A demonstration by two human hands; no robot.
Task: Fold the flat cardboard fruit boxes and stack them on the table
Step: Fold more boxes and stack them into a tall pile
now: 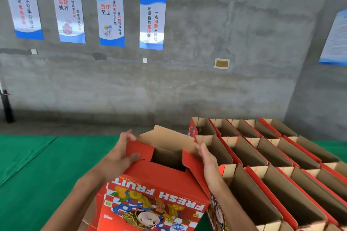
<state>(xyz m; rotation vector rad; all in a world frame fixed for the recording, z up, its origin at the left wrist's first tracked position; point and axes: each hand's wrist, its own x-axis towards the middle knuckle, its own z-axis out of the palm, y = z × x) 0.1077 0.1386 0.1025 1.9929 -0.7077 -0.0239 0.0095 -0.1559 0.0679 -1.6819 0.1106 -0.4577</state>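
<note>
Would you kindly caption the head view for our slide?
Both hands, left hand and right hand, fold flaps on a red printed cardboard fruit box beside rows of folded boxes.

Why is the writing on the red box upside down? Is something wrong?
Nothing looks broken. The red box is just held with its bottom end up while the left hand and right hand fold its flaps. The finished boxes beside it stand in tidy rows.
</note>
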